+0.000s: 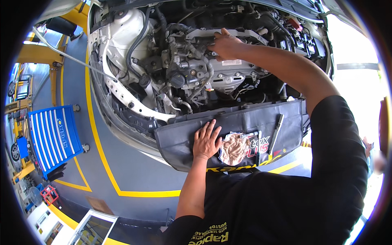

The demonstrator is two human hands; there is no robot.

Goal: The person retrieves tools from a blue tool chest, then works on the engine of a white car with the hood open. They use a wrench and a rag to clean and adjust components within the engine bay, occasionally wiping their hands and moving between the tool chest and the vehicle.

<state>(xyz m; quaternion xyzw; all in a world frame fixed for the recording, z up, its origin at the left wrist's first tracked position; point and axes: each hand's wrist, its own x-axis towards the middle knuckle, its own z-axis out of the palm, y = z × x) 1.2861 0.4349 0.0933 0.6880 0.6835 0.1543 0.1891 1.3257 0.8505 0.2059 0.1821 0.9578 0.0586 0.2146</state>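
My left hand (207, 141) lies flat on the black fender cover (179, 136), fingers spread and holding nothing. Just to its right is a crumpled tan and white rag (234, 149). Farther right, a slim metal hand tool (278, 130) rests on the cover; its exact kind is unclear. My right arm reaches over the car engine (222, 73). At the top of the engine, my right hand (227, 46) has its fingers bent down among the parts beside the valve cover. What those fingers grip, if anything, is hidden under the hand.
The raised hood's edge spans the top, and a prop rod (77, 57) slants at the left. The battery (308, 45) sits at the engine bay's far right. A blue tool cabinet (55, 136) stands on the grey floor with yellow lines (102, 153). Another person is partly visible at the right edge.
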